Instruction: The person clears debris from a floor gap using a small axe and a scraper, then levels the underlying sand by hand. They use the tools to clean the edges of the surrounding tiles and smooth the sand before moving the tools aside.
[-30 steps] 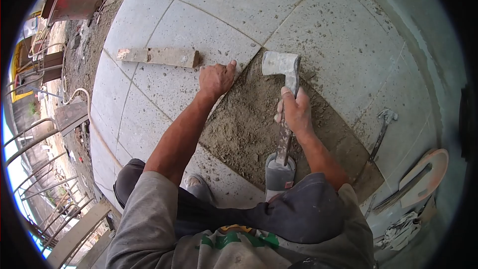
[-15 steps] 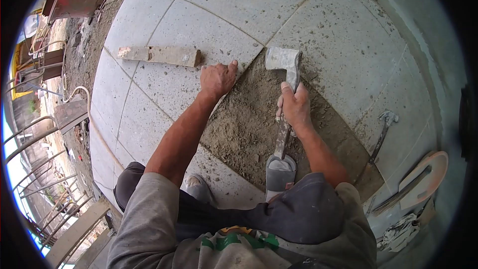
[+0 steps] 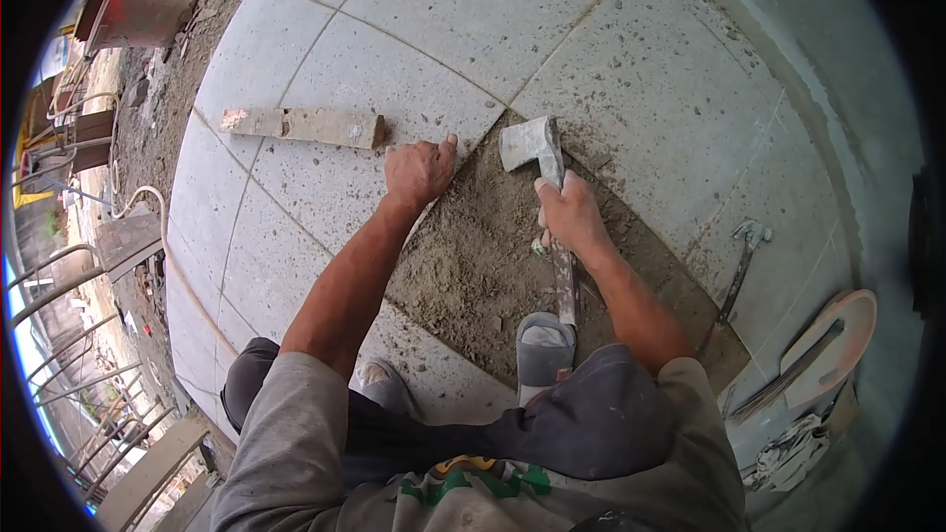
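Observation:
My right hand (image 3: 572, 214) is closed round the handle of a dusty hatchet (image 3: 530, 144), just below its head. The head hangs over the top end of the bare sandy patch (image 3: 463, 261), close to the tile corner, and the handle runs back toward my foot. My left hand (image 3: 419, 172) leans on a grey floor tile (image 3: 340, 182) at the patch's edge. Its fingers look curled under, one digit sticks out to the right, and I see nothing in it. Left of that hand a long, rough block (image 3: 305, 126) lies on the tiles.
A hammer (image 3: 741, 271) lies on the tiles at right, near a trowel-like float (image 3: 838, 350) and crumpled paper or cloth (image 3: 788, 458). A bucket (image 3: 148, 2) stands at upper left. A hose (image 3: 182, 281) runs along the left edge. My sandalled foot (image 3: 545, 345) is on the sand.
The hatchet head has come down and turned, its blade now tilted to the lower left. My left hand stays by the tile edge. The whole view has shifted slightly left.

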{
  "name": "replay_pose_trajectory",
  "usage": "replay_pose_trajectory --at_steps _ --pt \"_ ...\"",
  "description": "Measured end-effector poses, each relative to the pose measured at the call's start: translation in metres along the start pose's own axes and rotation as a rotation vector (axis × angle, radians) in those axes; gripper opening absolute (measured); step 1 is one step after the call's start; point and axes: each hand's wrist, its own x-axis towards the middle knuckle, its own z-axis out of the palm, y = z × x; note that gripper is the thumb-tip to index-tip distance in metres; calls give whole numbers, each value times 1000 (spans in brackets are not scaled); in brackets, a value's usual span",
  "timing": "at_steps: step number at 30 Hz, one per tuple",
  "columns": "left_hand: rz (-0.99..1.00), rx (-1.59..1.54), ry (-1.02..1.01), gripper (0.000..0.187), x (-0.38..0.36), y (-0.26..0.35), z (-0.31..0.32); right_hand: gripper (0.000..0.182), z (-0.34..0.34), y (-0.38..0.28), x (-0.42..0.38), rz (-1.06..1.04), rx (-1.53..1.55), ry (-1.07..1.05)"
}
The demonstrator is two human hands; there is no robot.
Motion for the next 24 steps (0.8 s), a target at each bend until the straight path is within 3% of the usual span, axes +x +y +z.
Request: replay_pose_trajectory --at_steps 2,4,7,8,10,12,14,16,19,20,22,24 --pt "-1 -1 44 63 -3 -3 6 29 -7 1 -6 -12 162 -122" --pt "9 1 51 62 2 -5 10 30 -9 -2 -11 -69 160 -77" --pt "-6 -4 31 61 -7 -2 8 30 -5 -12 -16 -218 279 192" --pt "-17 -8 26 60 -6 0 3 30 1 -8 -10 -225 279 195" --pt "9 16 70 60 -5 0 4 30 11 7 6 -4 57 -2" --pt "-115 -42 -239 65 -3 12 -20 32 -1 7 5 -3 139 -22" --pt "-131 -33 -233 65 -6 8 -10 32 -10 10 -6 18 235 -172" --pt "-139 -26 -223 65 -4 4 1 29 -9 3 -15 -45 194 -105" --pt "-122 -26 -169 65 -3 1 2 29 -8 -10 -10 -190 259 190" --pt "-127 -27 -183 65 -3 3 -3 29 -3 -7 -3 -197 257 194" --pt "-129 -40 -193 65 -5 8 -5 27 3 0 9 72 124 -55" --pt "-12 -36 -38 60 -4 5 -4 27 -6 4 7 51 174 -59"
